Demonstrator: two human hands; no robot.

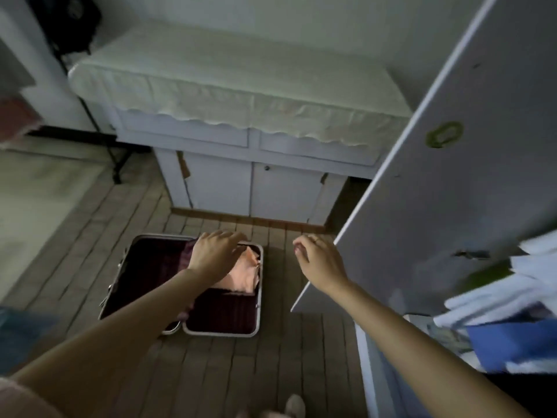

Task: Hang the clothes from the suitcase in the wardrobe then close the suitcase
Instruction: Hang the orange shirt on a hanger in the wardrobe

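An open suitcase [223,315] with a dark maroon lining and a pale rim lies flat on the tiled floor. A pink garment [245,274] is bunched in its far right corner. My left hand [215,254] hovers over the suitcase above that garment, fingers relaxed and empty. To its right my right hand [319,260] reaches out over the floor, fingers loosely bent, holding nothing. It is close to the edge of the open white wardrobe door [446,164]. Folded white and blue clothes [506,297] sit on wardrobe shelves at the right.
A white cabinet [250,182] with a cream cloth cover stands against the wall beyond the suitcase. A dark stand [117,158] with cables is at the left. My foot [294,407] shows at the bottom edge.
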